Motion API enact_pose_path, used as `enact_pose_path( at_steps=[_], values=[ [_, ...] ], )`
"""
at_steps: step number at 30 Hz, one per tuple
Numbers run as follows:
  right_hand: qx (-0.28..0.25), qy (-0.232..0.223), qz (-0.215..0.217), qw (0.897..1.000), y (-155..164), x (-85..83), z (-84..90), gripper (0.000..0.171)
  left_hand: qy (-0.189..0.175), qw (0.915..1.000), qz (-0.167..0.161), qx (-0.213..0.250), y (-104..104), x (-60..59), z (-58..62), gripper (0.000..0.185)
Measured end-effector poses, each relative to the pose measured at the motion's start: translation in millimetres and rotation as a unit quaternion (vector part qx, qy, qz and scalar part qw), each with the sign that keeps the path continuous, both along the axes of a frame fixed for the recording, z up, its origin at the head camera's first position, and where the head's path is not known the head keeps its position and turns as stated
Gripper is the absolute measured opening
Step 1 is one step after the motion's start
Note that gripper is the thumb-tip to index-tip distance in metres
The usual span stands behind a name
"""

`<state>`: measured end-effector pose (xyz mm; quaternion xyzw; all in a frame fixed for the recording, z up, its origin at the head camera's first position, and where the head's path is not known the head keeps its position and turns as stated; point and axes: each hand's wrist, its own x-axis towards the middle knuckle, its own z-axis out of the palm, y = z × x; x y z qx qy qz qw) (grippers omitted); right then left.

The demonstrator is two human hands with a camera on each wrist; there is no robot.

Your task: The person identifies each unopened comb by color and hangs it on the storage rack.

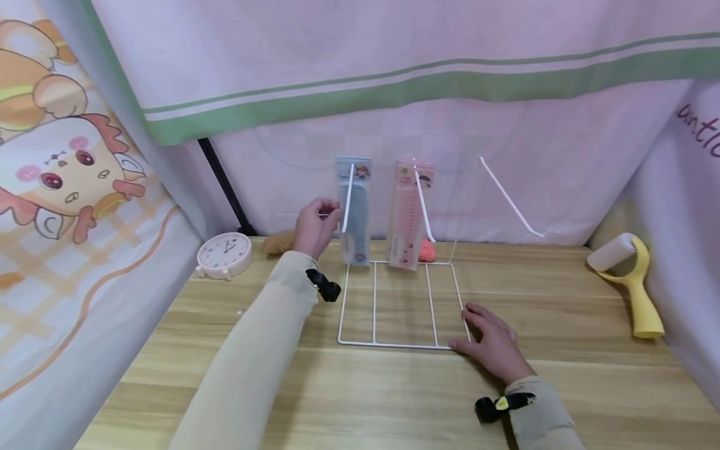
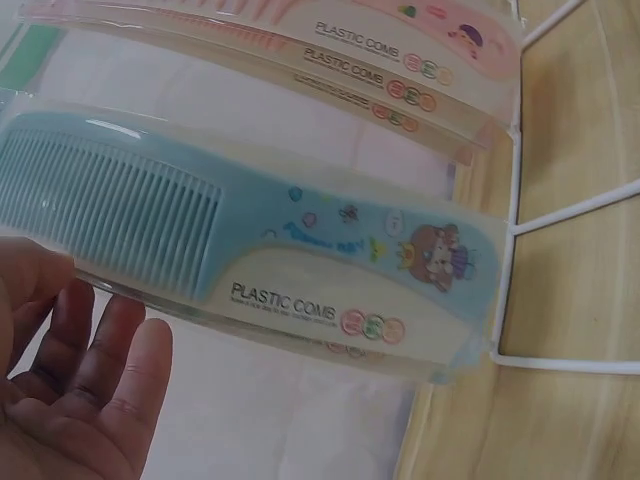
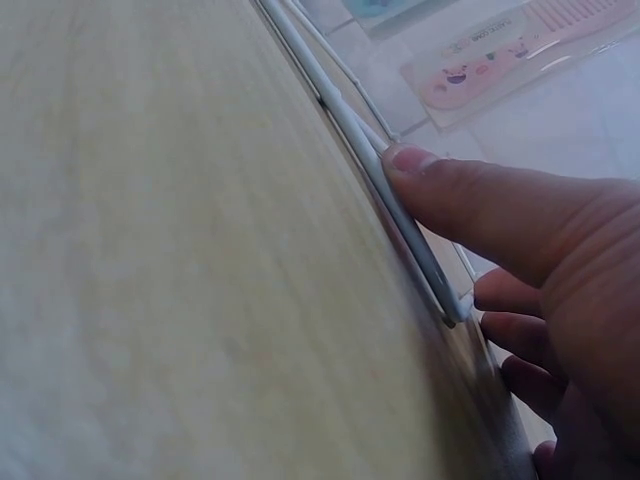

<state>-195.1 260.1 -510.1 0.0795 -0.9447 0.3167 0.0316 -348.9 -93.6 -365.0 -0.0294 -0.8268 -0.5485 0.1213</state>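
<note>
A white wire display rack [image 1: 388, 344] stands on the table with hooks rising at its back. From its left hook hang blue packaged plastic combs [image 1: 355, 212], and pink packaged combs [image 1: 406, 219] hang from the middle hook. The right hook [image 1: 509, 195] carries nothing. My left hand [image 1: 316, 228] pinches the side edge of the blue comb pack [image 2: 330, 250], thumb over its front; some fingertips are hidden behind it. At the rack's front right corner, my right hand [image 1: 495, 342] holds the base wire, with the thumb [image 3: 470, 195] on the front bar and fingers along the side.
A round pink clock [image 1: 225, 255] stands at the back left, beside a brown fuzzy thing [image 1: 278, 244]. Behind the pink packs lies a coral-coloured object [image 1: 427, 250]. A yellow-handled lint roller [image 1: 635, 284] is at the right. Curtain cloth [image 1: 394, 37] hangs behind the table.
</note>
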Motion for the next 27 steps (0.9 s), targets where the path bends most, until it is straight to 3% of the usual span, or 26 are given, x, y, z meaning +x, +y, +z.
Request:
enact_pose_path(
  at_steps=[7,13,27],
  values=[
    [0.0,0.01,-0.001,1.0,0.3,-2.8,-3.7,0.083,-0.017,0.9997,0.002,-0.016,-3.6,5.2,-12.4,0.021],
    [-0.001,-0.004,-0.002,1.0,2.5,-3.0,-6.3,0.085,-0.019,0.9997,-0.015,0.0,-6.0,15.2,-29.5,0.023],
    [0.018,-0.009,0.008,1.0,8.4,-8.5,-1.4,0.085,0.005,0.9976,-0.064,-0.026,2.2,52.9,-63.6,0.025]
  ],
)
